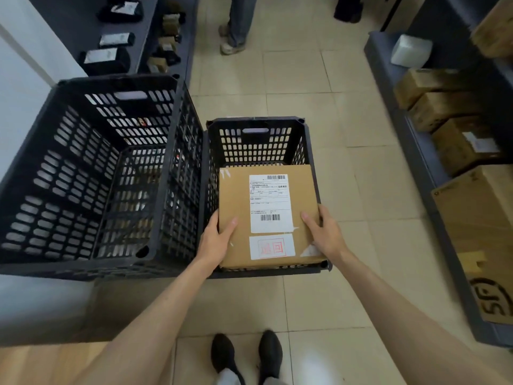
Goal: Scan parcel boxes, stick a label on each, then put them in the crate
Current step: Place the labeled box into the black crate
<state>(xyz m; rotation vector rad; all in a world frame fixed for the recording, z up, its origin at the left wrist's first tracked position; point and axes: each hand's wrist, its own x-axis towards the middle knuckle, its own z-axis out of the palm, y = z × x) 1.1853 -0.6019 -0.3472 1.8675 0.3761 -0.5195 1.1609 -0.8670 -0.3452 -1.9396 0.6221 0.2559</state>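
One parcel box (268, 215), two hands gripping, two crates.

A flat, brown cardboard parcel box (268, 215) lies level over the near part of a small black slatted plastic crate (258, 140), its top face up. On that face sits a white printed shipping label (271, 202) with a barcode near its far edge and another near its near edge. Just below it is a smaller white sticker (272, 246) with red characters in a red frame. The box's near edge sits by the crate's near rim. The crate stands on the tiled floor, touching a larger black slatted plastic crate (91, 173) on its left, which rises higher.
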